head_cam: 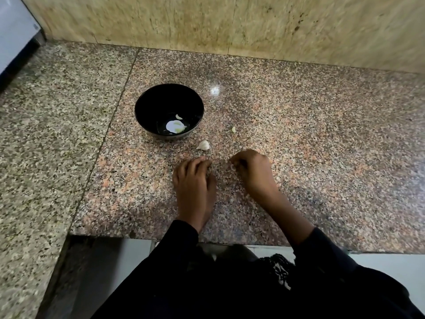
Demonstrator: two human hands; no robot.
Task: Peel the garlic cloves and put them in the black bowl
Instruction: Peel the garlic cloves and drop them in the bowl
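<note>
Currently both hands rest on the granite counter [299, 125], close to its front edge. Left hand [194, 180] lies palm down, fingers loosely bent against the stone, nothing visible in it. Right hand [251, 170] has fingers curled under; a pale bit shows at the fingertips, probably a clove or skin, too small to tell.

Black bowl [169, 111] sits mid-counter, farther from the front edge than the hands and off to their left. Peeled garlic [178, 127] lies in the bowl bottom next to a bright glare spot, so the count is unclear.

Unpeeled clove [203, 145] lies on the counter between bowl and left hand, touching neither. Smaller clove piece [233, 129] lies just right of the bowl, apart from it.

Black sleeves [184, 249] cover both forearms.
</note>
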